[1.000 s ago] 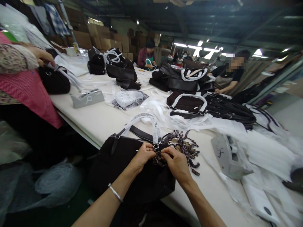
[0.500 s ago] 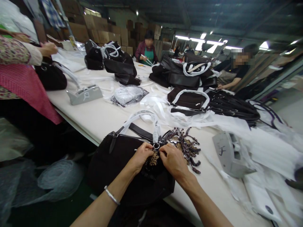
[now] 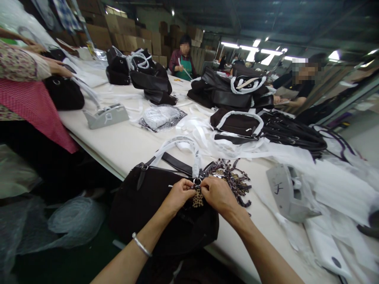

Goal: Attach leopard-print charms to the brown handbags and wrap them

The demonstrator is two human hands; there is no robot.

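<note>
Pinched fingertips of the left hand [image 3: 180,194] and right hand [image 3: 218,194] close on the leopard-print charm [image 3: 197,198], seemingly by its top. It hangs at the ring [image 3: 197,182] on the dark bag [image 3: 154,201], probably light and floppy, best taken near the ring.

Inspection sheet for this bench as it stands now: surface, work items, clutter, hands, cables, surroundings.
Surface: pale table, partly covered.
Job's things: black handbag at the near edge, handles wrapped white; leopard-print charm hanging below a metal ring.
Clutter: dark tassel pile beside the handbag; white strips; grey dispensers left and right.
Grippers: left hand and right hand meet at the ring; exact grip hidden.
Cables: none clearly seen.
Surroundings: co-workers left, far side and right; cardboard boxes behind; bubble wrap below the table.
</note>
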